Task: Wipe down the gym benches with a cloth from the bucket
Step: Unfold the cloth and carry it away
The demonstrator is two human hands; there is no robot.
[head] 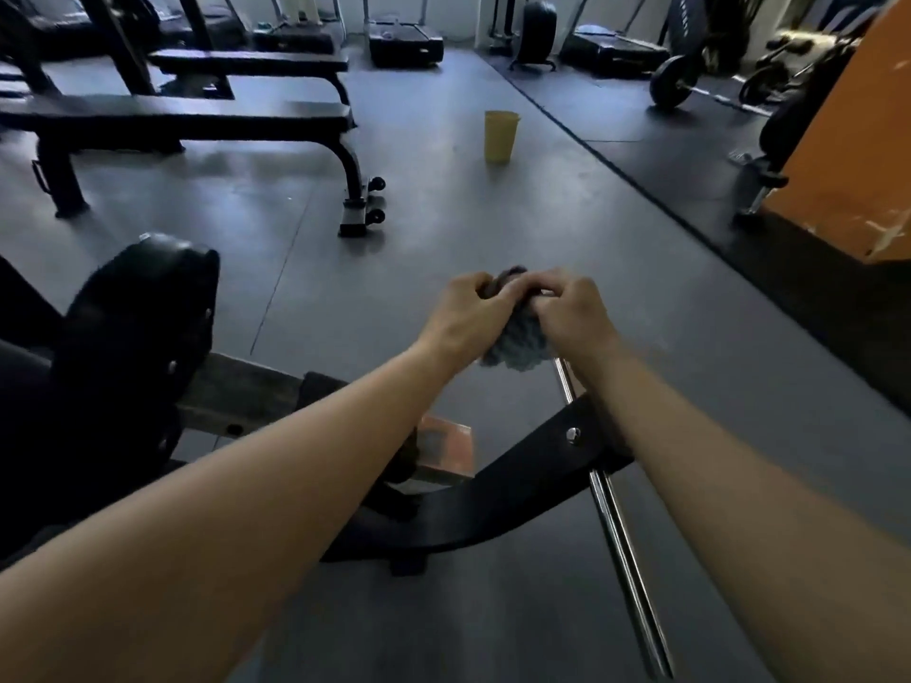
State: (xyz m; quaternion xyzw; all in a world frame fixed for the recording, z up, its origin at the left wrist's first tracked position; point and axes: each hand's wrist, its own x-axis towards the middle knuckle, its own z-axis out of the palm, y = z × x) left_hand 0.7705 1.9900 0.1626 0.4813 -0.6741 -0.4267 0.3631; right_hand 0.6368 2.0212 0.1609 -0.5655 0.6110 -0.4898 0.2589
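**A:** Where's the cloth?

**B:** The cloth (517, 345) is bunched up between both our hands, out ahead over the floor (443, 229). The left hand (463, 310) is curled round its left side and the right hand (574, 310) has its fingers dug into the top right. Both are clamped on it, with the knuckles nearly meeting.

**A:** Why two hands?

**B:** Our guess is wringing or refolding. Arms are stretched out, probably to keep any drips off the padding.

**A:** Bucket?

**B:** The bucket (500, 135) is at 12 o'clock from the hands, well apart from them, upright in the open aisle. We think it sits there to be in reach of every bench.

**A:** Benches?

**B:** The near bench (197, 118) is at 10 o'clock and the far bench (246, 60) is just behind it at 11. There's a black pad (143, 308) at 9, beside our left forearm. A chrome bar (616, 525) runs under the right wrist toward 5.

**A:** Progress?

**B:** Too dark to tell which surfaces have been wiped. We judge the next move is to open the cloth flat and take it to a pad. The risk is that a wadded cloth only smears.
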